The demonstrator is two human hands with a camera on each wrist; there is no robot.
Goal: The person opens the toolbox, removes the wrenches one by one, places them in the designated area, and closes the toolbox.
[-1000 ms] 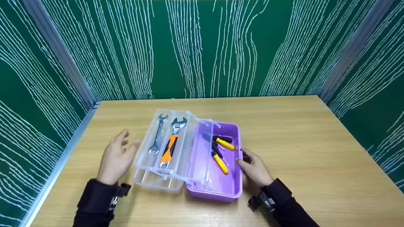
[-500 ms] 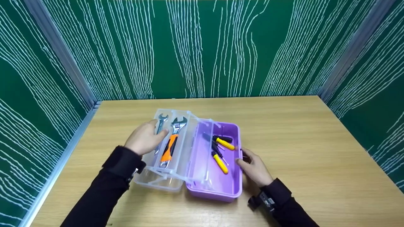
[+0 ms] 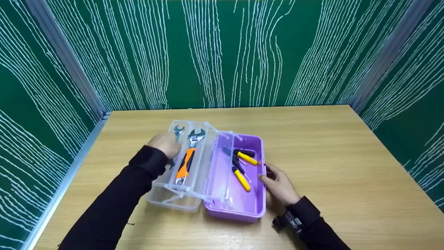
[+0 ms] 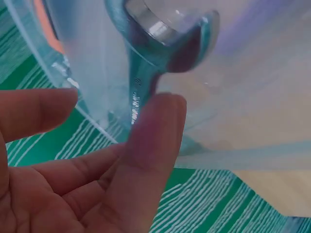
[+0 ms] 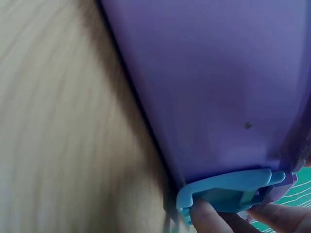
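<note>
A purple toolbox (image 3: 242,205) lies open, its clear compartment tray (image 3: 197,173) swung out to the left. In the tray lie a double open-end wrench (image 3: 179,130) and an adjustable wrench (image 3: 186,165) with an orange and black handle. My left hand (image 3: 165,144) reaches down into the left compartment, pinching the open-end wrench by its shank; one jaw end of that wrench (image 4: 160,34) shows beyond my fingers. My right hand (image 3: 281,185) grips the toolbox's right wall, thumb on the rim. The right wrist view shows its fingers at a turquoise latch (image 5: 233,187).
Several screwdrivers with yellow or black handles, such as a yellow one (image 3: 241,179), lie inside the purple box. A transparent lid (image 3: 173,201) is beneath the tray. The wooden table (image 3: 329,156) meets green, white-striped panels (image 3: 242,52) at the back and sides.
My left hand has moved right from beside the tray, over the open-end wrench, and down onto its shank. My right hand and the toolbox have stayed in place.
</note>
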